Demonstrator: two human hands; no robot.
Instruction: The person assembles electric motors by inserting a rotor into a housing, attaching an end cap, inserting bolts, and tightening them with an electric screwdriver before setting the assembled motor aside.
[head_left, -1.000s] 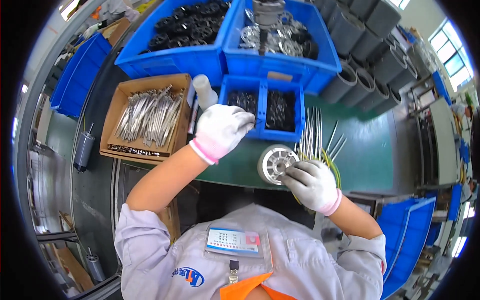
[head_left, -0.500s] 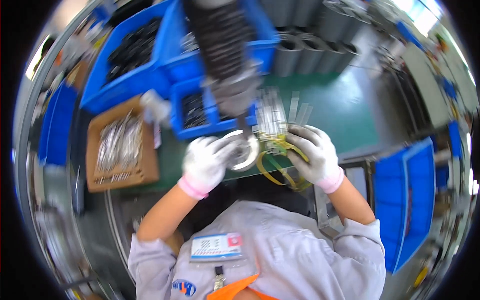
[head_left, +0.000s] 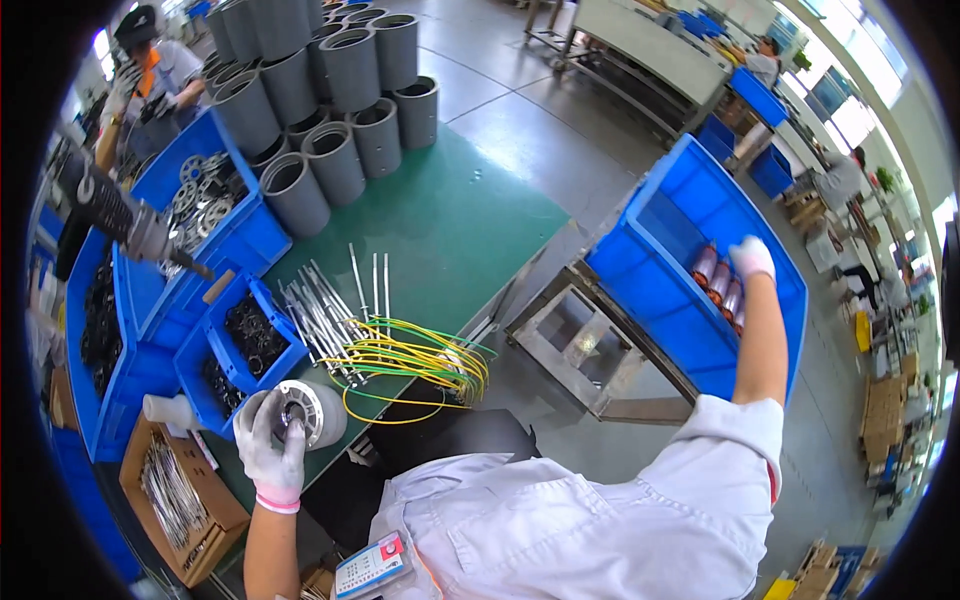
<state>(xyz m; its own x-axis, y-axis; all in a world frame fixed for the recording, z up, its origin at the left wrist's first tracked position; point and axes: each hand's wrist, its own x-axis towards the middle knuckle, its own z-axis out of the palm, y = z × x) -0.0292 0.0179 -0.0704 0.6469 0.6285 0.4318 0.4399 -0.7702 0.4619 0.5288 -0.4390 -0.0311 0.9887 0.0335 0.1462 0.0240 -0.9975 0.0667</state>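
At bench edge, left hand on motor housing

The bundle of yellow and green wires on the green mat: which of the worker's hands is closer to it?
Left. The left hand rests on the round metal part beside the wires; the right hand reaches into the blue bin, well away.
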